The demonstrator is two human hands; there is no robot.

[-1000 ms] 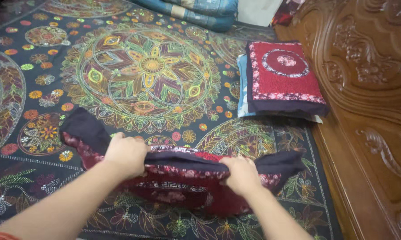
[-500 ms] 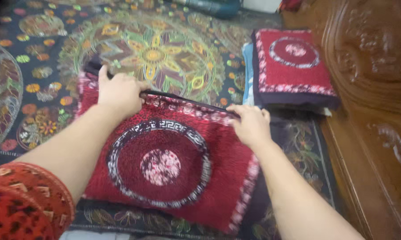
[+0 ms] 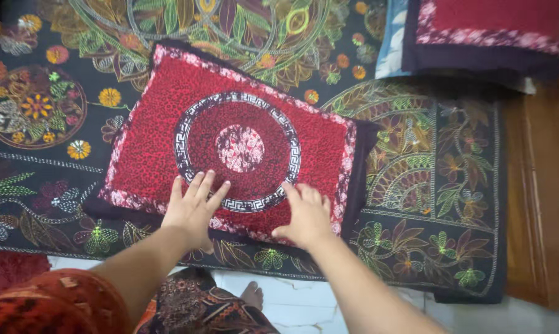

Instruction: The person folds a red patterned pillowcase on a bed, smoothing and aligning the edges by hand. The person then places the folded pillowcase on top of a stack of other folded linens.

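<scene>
Both palms press flat on the near edge of the red cushion cover (image 3: pixel 230 139), which lies on the patterned bedspread (image 3: pixel 416 185). The left hand (image 3: pixel 193 207) and right hand (image 3: pixel 307 213) have fingers spread, gripping nothing. Smoothing outward with even pressure would best remove creases (the cloth looks soft, printed, dark-bordered, rectangular).

Second red pillow cover (image 3: pixel 496 21) at the bedspread's far right corner cut off by the top edge, blue cloth (image 3: pixel 392 43) mostly hidden beneath it, near edge of the flat red cover (image 3: pixel 236 139) hidden under both hands (palms unseen), bedspread (image 3: pixel 428 185) cropped left and top.
</scene>
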